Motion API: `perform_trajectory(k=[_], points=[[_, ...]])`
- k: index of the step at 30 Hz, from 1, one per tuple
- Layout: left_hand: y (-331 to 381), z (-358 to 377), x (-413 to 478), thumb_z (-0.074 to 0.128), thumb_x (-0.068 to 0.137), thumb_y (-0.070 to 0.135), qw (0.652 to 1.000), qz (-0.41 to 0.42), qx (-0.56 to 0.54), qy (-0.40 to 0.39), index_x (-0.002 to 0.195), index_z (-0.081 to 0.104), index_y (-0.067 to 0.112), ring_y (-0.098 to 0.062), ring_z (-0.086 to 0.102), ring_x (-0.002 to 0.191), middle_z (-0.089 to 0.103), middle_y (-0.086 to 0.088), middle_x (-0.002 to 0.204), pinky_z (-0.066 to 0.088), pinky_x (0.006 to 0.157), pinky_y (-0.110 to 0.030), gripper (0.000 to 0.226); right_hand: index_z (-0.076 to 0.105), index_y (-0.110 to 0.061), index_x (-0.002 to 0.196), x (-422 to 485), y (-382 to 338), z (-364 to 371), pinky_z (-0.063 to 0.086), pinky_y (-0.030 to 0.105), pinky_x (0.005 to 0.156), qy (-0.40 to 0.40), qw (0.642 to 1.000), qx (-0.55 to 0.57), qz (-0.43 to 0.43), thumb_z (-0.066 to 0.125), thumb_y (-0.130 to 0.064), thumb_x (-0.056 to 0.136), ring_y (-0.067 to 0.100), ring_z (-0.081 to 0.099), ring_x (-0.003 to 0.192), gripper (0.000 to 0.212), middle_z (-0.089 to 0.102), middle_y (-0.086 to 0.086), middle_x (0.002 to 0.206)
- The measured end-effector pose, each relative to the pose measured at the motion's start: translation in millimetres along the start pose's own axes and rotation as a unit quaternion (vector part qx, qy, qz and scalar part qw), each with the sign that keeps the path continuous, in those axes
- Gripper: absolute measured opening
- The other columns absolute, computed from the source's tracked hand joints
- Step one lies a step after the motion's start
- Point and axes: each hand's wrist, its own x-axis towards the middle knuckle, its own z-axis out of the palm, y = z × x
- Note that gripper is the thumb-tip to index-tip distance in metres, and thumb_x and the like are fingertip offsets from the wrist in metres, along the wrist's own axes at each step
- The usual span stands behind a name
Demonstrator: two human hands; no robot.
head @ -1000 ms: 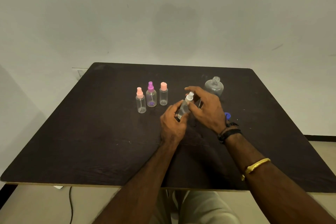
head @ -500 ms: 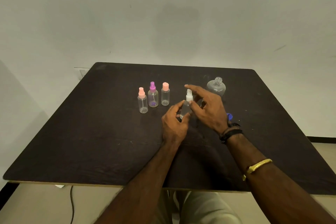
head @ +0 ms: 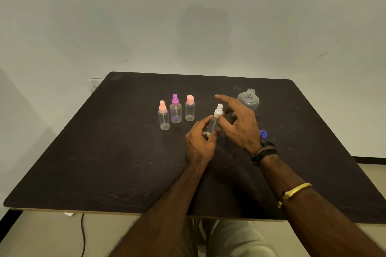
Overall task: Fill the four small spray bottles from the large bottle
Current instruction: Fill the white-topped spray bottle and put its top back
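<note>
White-capped spray bottle (head: 212,124) leans near the middle of the surface (head: 104,152), with the left grip (head: 199,144) clamped round its body to steady it. The right grip (head: 240,125) spreads over the cap, thumb at the collar, probably for twisting; I cannot tell whether it pinches. The large bottle (head: 248,101) stands uncapped just behind, ready for pouring.

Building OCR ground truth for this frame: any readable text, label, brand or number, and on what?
None readable in the head view.
pink spray bottle, purple spray bottle, pink-capped bottle: clear plastic, no labels.
white spray bottle, held by the left hand: no label visible.
large bottle: clear, no label visible.
blue cap: mostly hidden behind the wrist, no marking can be made out.
</note>
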Motion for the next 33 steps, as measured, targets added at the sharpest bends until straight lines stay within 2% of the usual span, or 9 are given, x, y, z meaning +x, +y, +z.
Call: perform_trajectory(k=[3,7,13,16,21,25,27,31,33], points=[[1,0,1,0.080,0.085,0.014,1.000,-0.012,-0.002,0.001,0.130,0.067,0.012,0.003,0.066,0.100,0.070,0.009,0.115,0.054,0.080,-0.012,0.047,0.066,-0.019,0.128,-1,1,0,0.058,0.028,0.080,-0.003,1.000,-0.001,-0.009,0.070,-0.018,0.091,0.008,0.065,0.089,0.037,0.070,-0.005,0.109],[3,0,-1,0.082,0.082,0.012,1.000,-0.004,0.017,0.002,0.129,0.067,0.010,0.014,0.061,0.094,0.066,0.014,0.109,0.048,0.077,-0.004,0.049,0.064,-0.022,0.105,2,5,0,0.055,0.030,0.066,0.016,0.998,-0.060,0.018,0.076,-0.041,0.086,0.009,0.059,0.074,0.029,0.063,-0.005,0.087],[4,-1,1,0.078,0.088,0.015,1.000,-0.005,-0.012,0.018,0.128,0.067,0.014,-0.003,0.068,0.100,0.071,0.007,0.116,0.055,0.081,-0.014,0.042,0.059,-0.021,0.133,-2,-3,7,0.058,0.023,0.076,-0.002,1.000,0.001,0.014,0.060,-0.031,0.089,0.006,0.064,0.085,0.045,0.067,-0.008,0.111],[3,-2,1,0.079,0.087,0.018,1.000,-0.004,-0.010,0.011,0.129,0.067,0.014,-0.005,0.068,0.101,0.072,0.004,0.117,0.052,0.079,-0.010,0.044,0.061,-0.019,0.131,-1,-2,9,0.059,0.030,0.076,0.007,1.000,-0.009,0.027,0.067,-0.024,0.092,0.008,0.064,0.086,0.040,0.067,-0.005,0.105],[3,-1,1,0.080,0.085,0.015,1.000,0.004,0.013,0.015,0.128,0.067,0.010,-0.003,0.065,0.091,0.069,0.008,0.107,0.050,0.077,-0.007,0.045,0.063,-0.021,0.105,2,1,13,0.053,0.030,0.066,0.021,0.997,-0.049,0.050,0.070,-0.044,0.086,0.008,0.055,0.073,0.031,0.059,-0.005,0.087],[3,-2,1,0.074,0.087,0.009,1.000,-0.003,0.001,0.016,0.129,0.066,0.011,0.006,0.064,0.097,0.067,0.012,0.112,0.053,0.083,-0.010,0.043,0.062,-0.020,0.126,-2,-3,16,0.048,0.014,0.076,0.019,0.998,0.004,0.057,0.071,-0.029,0.089,0.004,0.059,0.088,0.040,0.062,-0.006,0.113],[3,-2,1,0.073,0.089,0.011,1.000,-0.002,-0.004,0.012,0.130,0.065,0.011,0.006,0.064,0.100,0.066,0.011,0.115,0.052,0.083,-0.009,0.042,0.060,-0.020,0.134,-4,-4,16,0.049,0.015,0.085,0.017,0.998,0.027,0.056,0.067,-0.021,0.092,0.003,0.060,0.103,0.042,0.065,-0.007,0.124],[5,-1,0,0.076,0.088,0.013,1.000,0.000,0.000,0.014,0.129,0.066,0.012,0.003,0.066,0.099,0.068,0.010,0.114,0.051,0.080,-0.008,0.042,0.065,-0.022,0.128,-4,-6,16,0.055,0.025,0.080,0.032,0.997,0.030,0.065,0.072,-0.020,0.090,0.006,0.064,0.097,0.038,0.070,-0.009,0.110],[5,-1,-1,0.079,0.085,0.012,1.000,0.001,0.004,0.019,0.126,0.067,0.010,0.008,0.064,0.095,0.067,0.012,0.110,0.050,0.079,-0.007,0.042,0.067,-0.023,0.118,-2,-5,16,0.057,0.028,0.075,0.054,0.995,0.015,0.077,0.078,-0.034,0.085,0.008,0.062,0.086,0.036,0.066,-0.008,0.097]])
